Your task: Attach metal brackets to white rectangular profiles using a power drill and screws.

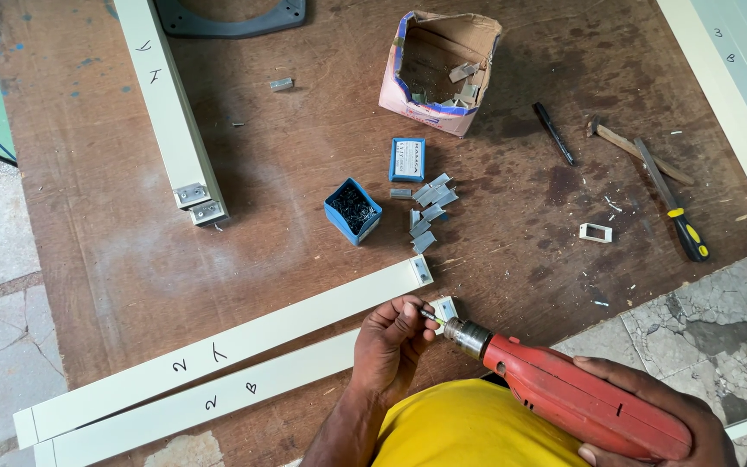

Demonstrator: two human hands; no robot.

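Left hand (388, 339) fingers pinch drill bit (430, 316) | right hand (660, 413) wraps red drill (564, 393) | seat the tip squarely on corner bracket (445, 309) just beyond fingers

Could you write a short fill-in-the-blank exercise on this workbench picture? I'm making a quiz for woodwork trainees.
1. The right hand holds a drill whose body is ____.
2. The left hand pinches the drill's ____ at its tip.
3. The open blue box holds small dark ____.
4. The screwdriver has a black and ____ handle.

Missing words: red; bit; screws; yellow
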